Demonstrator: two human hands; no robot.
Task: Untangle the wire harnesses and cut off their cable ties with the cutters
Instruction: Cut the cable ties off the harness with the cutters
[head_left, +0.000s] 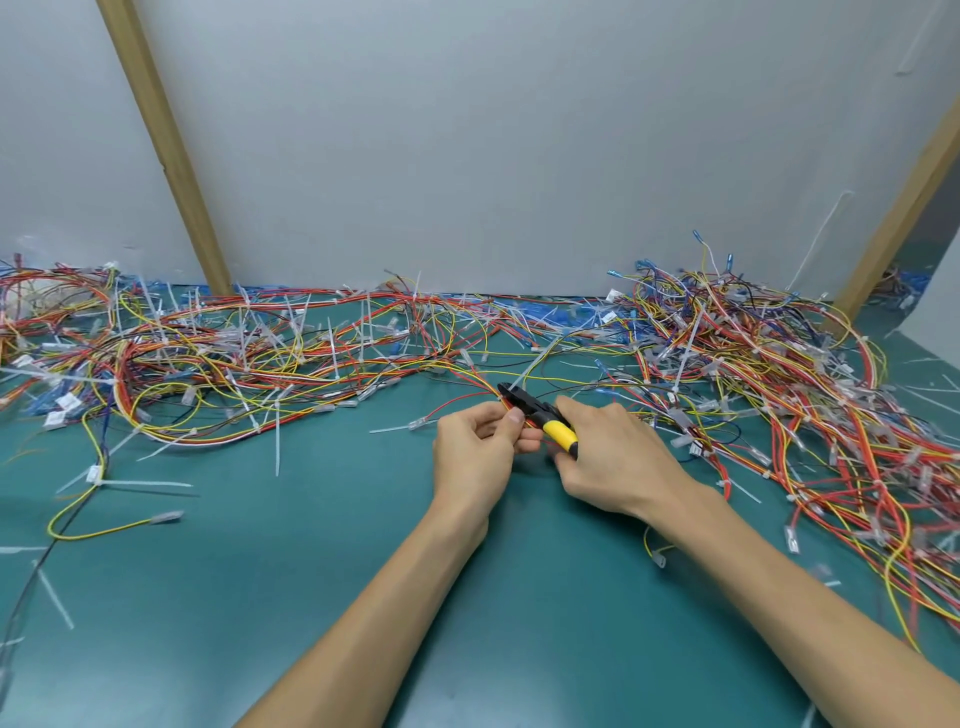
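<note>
Panels of smooth grey board fill the back, crossed by two slanting wooden battens. Below them, teal mat, flat and matte. Wire harnesses sprawl across its far side in two heaps, left and right: thin red, yellow, orange and blue strands, too many to count, bristling with stiff white cable ties. Centre now, two bare hands close together. Left hand pinches a red-and-yellow wire bundle between thumb and fingers; right hand curls round the cutters, one pair, yellow grips, black head touching that bundle just beyond the left thumb.
</note>
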